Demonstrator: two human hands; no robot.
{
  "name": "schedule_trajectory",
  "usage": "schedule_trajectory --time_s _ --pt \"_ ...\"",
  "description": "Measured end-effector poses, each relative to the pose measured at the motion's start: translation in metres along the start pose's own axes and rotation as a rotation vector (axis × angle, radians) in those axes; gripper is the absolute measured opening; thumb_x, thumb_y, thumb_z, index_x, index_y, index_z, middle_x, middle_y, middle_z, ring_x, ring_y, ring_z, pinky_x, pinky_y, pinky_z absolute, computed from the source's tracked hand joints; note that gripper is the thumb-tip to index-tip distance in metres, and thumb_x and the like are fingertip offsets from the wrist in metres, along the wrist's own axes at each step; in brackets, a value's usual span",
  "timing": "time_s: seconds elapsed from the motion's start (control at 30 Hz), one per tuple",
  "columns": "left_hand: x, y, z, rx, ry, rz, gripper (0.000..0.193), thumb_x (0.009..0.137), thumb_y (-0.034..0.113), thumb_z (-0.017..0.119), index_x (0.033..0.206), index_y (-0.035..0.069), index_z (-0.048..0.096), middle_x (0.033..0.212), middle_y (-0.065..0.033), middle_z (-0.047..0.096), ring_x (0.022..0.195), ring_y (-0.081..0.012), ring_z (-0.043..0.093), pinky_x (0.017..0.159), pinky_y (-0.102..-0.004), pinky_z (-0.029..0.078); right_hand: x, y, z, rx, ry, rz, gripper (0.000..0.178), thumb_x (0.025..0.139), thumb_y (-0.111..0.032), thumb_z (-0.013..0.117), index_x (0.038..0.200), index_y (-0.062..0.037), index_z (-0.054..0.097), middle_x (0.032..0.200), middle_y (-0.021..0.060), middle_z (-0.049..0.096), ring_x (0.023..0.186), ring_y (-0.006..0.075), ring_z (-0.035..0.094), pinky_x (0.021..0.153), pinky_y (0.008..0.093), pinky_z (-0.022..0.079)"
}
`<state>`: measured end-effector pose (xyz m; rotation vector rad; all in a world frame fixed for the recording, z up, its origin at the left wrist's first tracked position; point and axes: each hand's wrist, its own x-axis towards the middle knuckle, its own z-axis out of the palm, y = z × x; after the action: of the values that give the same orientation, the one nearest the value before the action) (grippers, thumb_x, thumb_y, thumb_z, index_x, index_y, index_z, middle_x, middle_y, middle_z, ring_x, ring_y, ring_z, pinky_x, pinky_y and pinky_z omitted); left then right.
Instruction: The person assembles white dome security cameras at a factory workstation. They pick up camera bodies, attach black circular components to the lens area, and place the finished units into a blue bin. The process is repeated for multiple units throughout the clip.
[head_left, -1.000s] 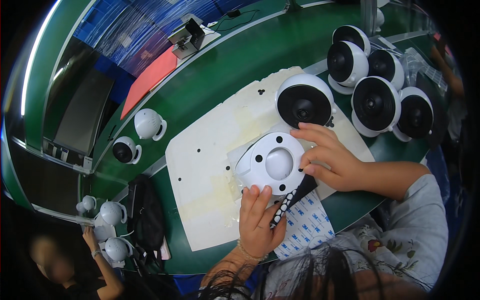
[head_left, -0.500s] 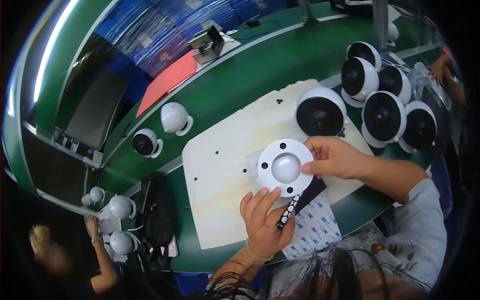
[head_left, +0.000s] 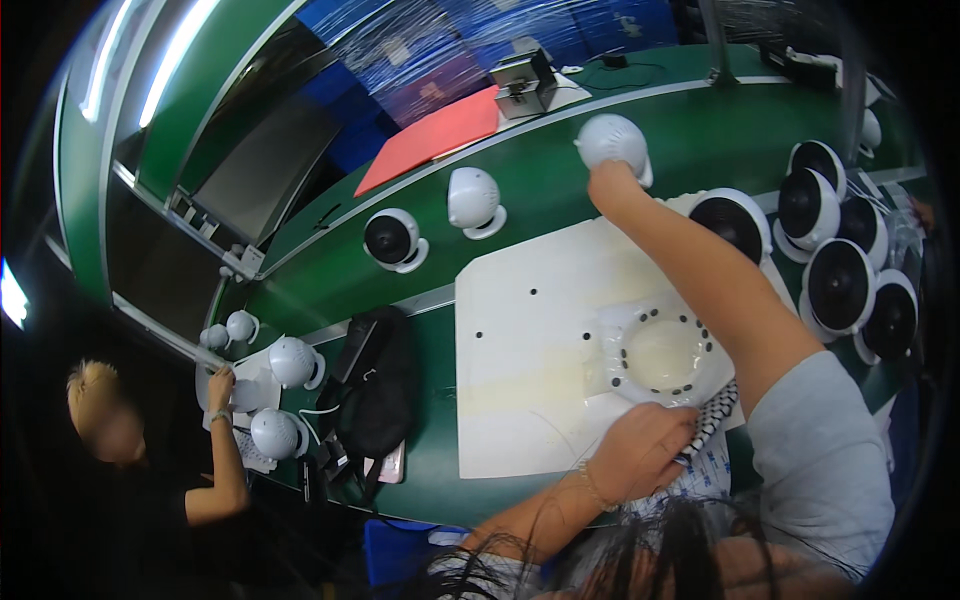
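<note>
1. Touching the white rounded device [head_left: 611, 138] at one o'clock of the view, the right hand [head_left: 614, 183] reached across the white board [head_left: 530, 430]. Its fingers were hidden behind the knuckles, so I could not tell whether they were spread or pinching.
2. Good handling there, I judged, meant a firm grip on the smooth shell, the foot kept level with the green bench [head_left: 545, 165], and no letting go until the foot sat flat. The arm passed close above a black-fronted device [head_left: 728, 225] at two o'clock, so a raised elbow seemed wise.
3. The left hand [head_left: 645, 455] lay between four and five o'clock, fingers curled and pressed together, seemingly pinching a dotted black-and-white strip [head_left: 714, 412]. A light hold looked best, to avoid creasing it.
4. Just beyond that hand, between three and four o'clock, a clear plastic ring [head_left: 612, 338] with dark dots surrounded a yellowish patch of board.
5. At twelve o'clock stood blue crates [head_left: 545, 42] under clear film; their contents could not be made out.
6. Below them sat a silver case [head_left: 524, 98], its inside not readable.
7. Between seven and eight o'clock slumped a black bag [head_left: 378, 405]; what it held was hidden.
</note>
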<state>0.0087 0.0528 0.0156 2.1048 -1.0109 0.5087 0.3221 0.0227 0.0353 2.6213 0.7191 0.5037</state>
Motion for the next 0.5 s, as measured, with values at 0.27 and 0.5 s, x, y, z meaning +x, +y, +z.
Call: schedule_trajectory --time_s 0.27,0.5 --pt "-0.01 -0.006 0.001 -0.028 -0.105 0.039 0.04 0.053 0.009 0.063 0.09 0.002 0.053 0.096 -0.0096 0.053 0.084 -0.0245 0.053 0.071 -0.0331 0.044 0.014 -0.03 0.047 0.047 -0.18 0.08 0.019 0.076 -0.013 0.052 0.086 -0.0123 0.068 0.096 0.0066 0.06 0.094 0.0215 0.057 0.062 0.0351 0.047" --pt "-0.01 -0.003 0.005 0.016 -0.172 -0.024 0.046 0.051 0.012 0.066 0.094 0.003 0.053 0.095 -0.0086 0.052 0.085 -0.0244 0.049 0.071 -0.0334 0.043 0.03 -0.085 0.002 0.409 -0.223 -0.272 0.037 0.082 -0.026 0.049 0.114 -0.0092 0.055 0.118 0.0118 0.051 0.11 0.027 0.048 0.087 0.0425 0.039"
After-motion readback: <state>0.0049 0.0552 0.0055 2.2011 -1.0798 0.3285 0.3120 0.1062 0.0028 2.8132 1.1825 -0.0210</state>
